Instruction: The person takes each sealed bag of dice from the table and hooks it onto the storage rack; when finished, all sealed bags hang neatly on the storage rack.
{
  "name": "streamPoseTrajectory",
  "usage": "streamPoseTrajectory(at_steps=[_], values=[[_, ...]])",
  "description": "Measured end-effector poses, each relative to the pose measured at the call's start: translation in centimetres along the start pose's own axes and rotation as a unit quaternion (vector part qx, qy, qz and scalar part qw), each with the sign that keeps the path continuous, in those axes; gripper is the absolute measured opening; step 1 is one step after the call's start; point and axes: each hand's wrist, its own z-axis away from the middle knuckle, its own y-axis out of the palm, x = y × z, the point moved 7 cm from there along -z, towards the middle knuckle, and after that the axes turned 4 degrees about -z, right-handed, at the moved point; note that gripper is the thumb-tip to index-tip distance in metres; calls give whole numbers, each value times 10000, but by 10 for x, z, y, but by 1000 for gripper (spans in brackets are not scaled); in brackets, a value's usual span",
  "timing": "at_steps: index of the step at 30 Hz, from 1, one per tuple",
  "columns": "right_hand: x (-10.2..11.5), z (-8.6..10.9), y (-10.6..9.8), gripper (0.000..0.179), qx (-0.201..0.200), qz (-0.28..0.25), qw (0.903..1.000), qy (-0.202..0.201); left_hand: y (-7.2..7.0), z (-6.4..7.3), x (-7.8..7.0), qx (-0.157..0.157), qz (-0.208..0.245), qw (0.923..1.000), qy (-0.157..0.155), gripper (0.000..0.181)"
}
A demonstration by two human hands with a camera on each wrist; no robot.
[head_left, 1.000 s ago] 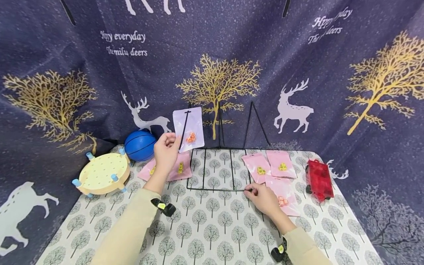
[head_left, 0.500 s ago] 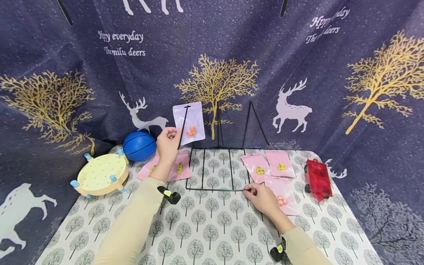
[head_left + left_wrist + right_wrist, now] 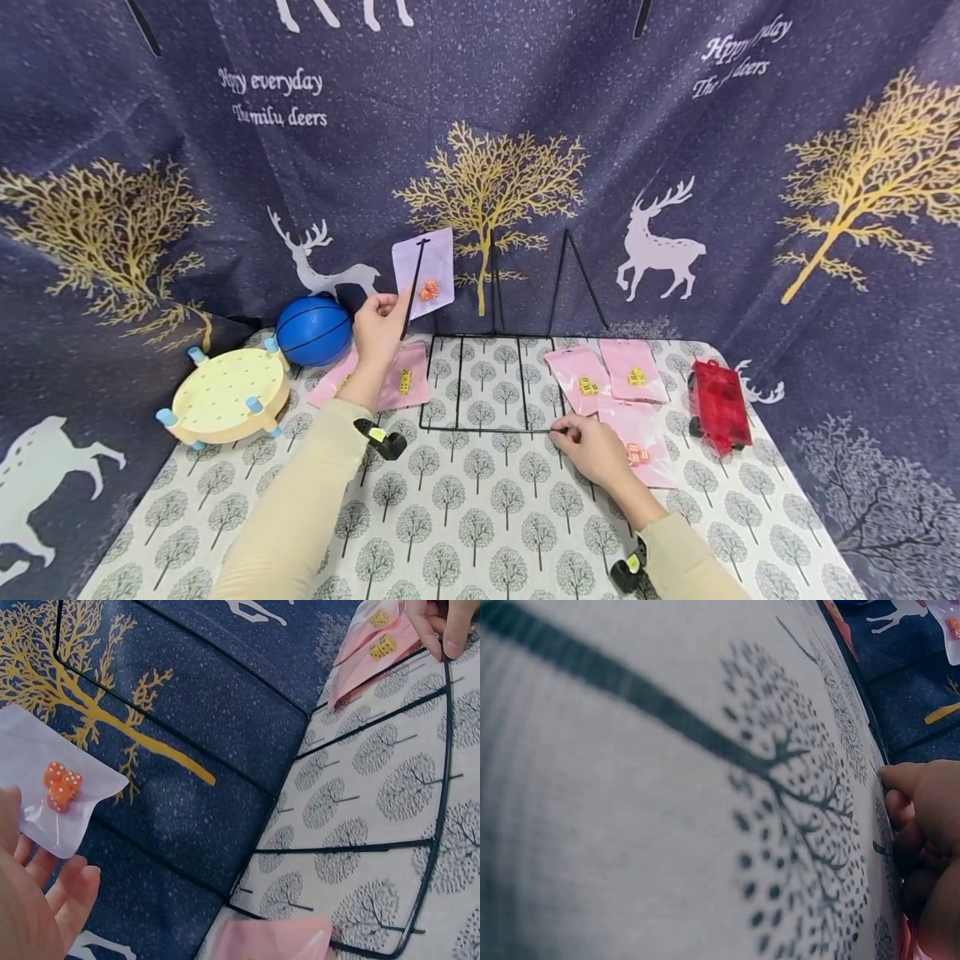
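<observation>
My left hand (image 3: 378,325) pinches the lower left edge of a pale lilac zip bag (image 3: 442,258) holding several orange dice (image 3: 62,786). The bag's hang slot is at the top of the left upright of a black wire rack (image 3: 458,383), and that upright's wire crosses in front of the bag. In the left wrist view the left thumb is at the bag's edge, with the other fingers loosely bent below. My right hand (image 3: 592,450) pinches the front right of the rack's base wire, low over the tablecloth. The right wrist view shows this hand (image 3: 930,825) at its right edge.
Right of the rack lie pink bags with yellow dice (image 3: 636,362) and one with orange dice (image 3: 652,475), beside a red toy vehicle (image 3: 722,408). On the left are another pink bag (image 3: 416,379), a blue ball (image 3: 313,332) and a round cream pegged board (image 3: 228,392).
My left hand has moved slightly up with the lilac bag, whose lower end has lifted and tilted. The right hand has kept its hold on the rack.
</observation>
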Motion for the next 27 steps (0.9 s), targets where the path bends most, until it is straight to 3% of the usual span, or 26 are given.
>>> streamPoseTrajectory(at_steps=[5,11,19,27], values=[[2,0,0,9,-3,-79,10000,-24,-7,3,10,172,-313,9993,53,46],[2,0,0,9,-2,-71,10000,-8,-18,9,21,355,-742,9960,342,48],[1,-1,1,9,68,-16,10000,7,-41,25,32,369,-1245,9892,673,55],[0,-1,1,10,57,-2,10000,-12,-55,41,61,541,-1862,9780,764,59]])
